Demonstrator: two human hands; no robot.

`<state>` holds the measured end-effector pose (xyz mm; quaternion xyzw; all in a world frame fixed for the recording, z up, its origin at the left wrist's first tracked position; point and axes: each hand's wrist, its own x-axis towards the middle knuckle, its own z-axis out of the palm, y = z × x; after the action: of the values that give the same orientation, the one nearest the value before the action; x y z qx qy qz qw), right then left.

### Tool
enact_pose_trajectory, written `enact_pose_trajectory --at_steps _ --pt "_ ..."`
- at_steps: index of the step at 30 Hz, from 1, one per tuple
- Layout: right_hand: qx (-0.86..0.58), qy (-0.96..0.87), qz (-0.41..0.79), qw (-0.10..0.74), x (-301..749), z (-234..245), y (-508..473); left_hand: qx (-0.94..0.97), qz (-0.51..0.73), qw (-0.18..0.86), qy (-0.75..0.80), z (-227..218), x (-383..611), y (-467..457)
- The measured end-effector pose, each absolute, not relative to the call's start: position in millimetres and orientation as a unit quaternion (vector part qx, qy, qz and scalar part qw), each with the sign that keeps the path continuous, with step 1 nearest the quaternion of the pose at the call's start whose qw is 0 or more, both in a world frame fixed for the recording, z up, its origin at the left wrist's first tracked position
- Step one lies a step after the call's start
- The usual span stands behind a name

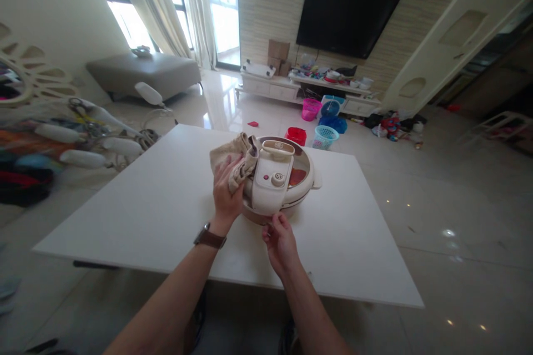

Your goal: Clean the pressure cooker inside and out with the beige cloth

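A cream electric cooking pot (272, 188) with a glass lid (306, 161), a dial and a red button stands on the white table (158, 205). My left hand (227, 188), with a watch on its wrist, grips a folded beige cloth (231, 152) against the pot's left side. At the pot's front, below the control panel, my right hand (280, 236) has its fingers pinched together close to the base. Whatever lies between those fingertips is too small to make out. Something orange-red shows through the lid.
Beyond the table are a red bucket (296, 135), a light blue basket (325, 137) and a pink basket (311, 109) on the floor. A lamp with several white shades (120, 146) stands left of the table. A grey bench (145, 73) is near the window.
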<state>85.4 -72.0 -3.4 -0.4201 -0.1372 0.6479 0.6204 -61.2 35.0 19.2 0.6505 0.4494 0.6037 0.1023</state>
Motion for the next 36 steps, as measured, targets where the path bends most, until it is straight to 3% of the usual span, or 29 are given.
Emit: enact_pose_trajectory --at_steps 8,17,25,28,36 --pt "-0.411 -0.139 0.633 0.641 81.4 -5.3 -72.4 0.333 0.781 0.224 0.478 -16.5 -50.3 36.0" --pt "-0.421 -0.129 0.605 0.663 78.1 -14.8 -69.0 0.158 0.750 0.416 0.488 -34.4 -46.9 52.0" --pt "-0.435 -0.150 0.595 0.659 84.9 -17.3 -64.2 0.223 0.730 0.352 0.541 -32.3 -11.2 -0.1" --pt "-0.429 -0.150 0.590 0.667 87.8 -16.5 -63.3 0.218 0.717 0.374 0.547 -30.6 -0.5 -20.3" --pt "-0.450 -0.154 0.596 0.646 97.3 -9.9 -61.0 0.201 0.718 0.380 0.548 -28.3 -16.6 22.3"
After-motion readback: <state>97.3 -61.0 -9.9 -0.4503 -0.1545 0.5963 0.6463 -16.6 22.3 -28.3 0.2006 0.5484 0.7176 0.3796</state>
